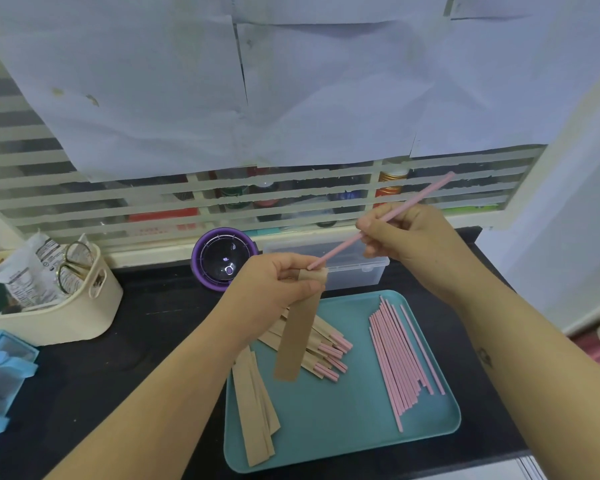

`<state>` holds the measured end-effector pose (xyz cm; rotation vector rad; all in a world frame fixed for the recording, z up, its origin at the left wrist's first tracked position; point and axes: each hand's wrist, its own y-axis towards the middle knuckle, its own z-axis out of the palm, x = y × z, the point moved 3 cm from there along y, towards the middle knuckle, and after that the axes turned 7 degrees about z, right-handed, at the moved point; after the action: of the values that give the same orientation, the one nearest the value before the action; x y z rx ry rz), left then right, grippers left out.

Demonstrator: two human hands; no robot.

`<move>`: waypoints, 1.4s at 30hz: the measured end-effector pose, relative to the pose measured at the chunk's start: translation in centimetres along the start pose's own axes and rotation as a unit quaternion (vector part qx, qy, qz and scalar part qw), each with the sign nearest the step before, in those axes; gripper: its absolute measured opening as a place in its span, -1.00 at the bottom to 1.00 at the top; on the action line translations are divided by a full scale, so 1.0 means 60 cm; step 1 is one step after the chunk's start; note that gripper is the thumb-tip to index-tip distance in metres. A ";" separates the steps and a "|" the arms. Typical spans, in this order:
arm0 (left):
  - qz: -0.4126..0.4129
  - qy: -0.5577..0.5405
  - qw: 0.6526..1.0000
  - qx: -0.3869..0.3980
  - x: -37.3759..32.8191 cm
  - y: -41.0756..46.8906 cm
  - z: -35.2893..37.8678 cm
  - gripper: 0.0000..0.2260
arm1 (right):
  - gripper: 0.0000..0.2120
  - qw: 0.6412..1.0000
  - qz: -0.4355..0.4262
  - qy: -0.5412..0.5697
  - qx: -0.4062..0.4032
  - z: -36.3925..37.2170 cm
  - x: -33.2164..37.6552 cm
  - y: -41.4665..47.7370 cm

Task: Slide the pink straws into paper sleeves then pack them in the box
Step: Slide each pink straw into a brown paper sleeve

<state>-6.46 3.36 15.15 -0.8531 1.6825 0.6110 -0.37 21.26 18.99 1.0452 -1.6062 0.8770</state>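
Observation:
My left hand (278,285) pinches the top of a brown paper sleeve (297,337) that hangs down over the teal tray (343,420). My right hand (409,237) grips a pink straw (347,245) whose lower tip sits at the sleeve's open mouth. On the tray lie a row of bare pink straws (400,358) at the right, a heap of sleeved straws (321,351) in the middle and several empty sleeves (253,410) at the left. A clear plastic box (354,268) stands behind the tray, partly hidden by my hands.
A purple round device (222,259) sits beside the clear box. A cream basket (59,306) with scissors and packets stands at the left, blue containers (0,372) at the near left. A striped window and white wall close the back and right.

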 end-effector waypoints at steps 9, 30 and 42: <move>-0.026 -0.031 0.999 -0.033 0.007 0.002 -0.007 -0.81 | -0.90 0.997 -0.039 -0.053 0.044 0.014 0.007 -0.009; -0.056 -0.046 0.996 -0.056 0.024 0.010 -0.008 -0.82 | -0.86 0.941 -0.150 -0.286 0.098 0.041 0.045 -0.036; -0.018 0.057 0.998 -0.003 0.019 0.015 -0.007 -0.75 | -0.91 0.961 -0.075 -0.235 0.126 0.021 0.044 -0.008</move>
<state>-7.58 3.30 14.14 -0.9354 1.7644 0.5511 -0.71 19.38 21.24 1.6293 -1.7989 0.7812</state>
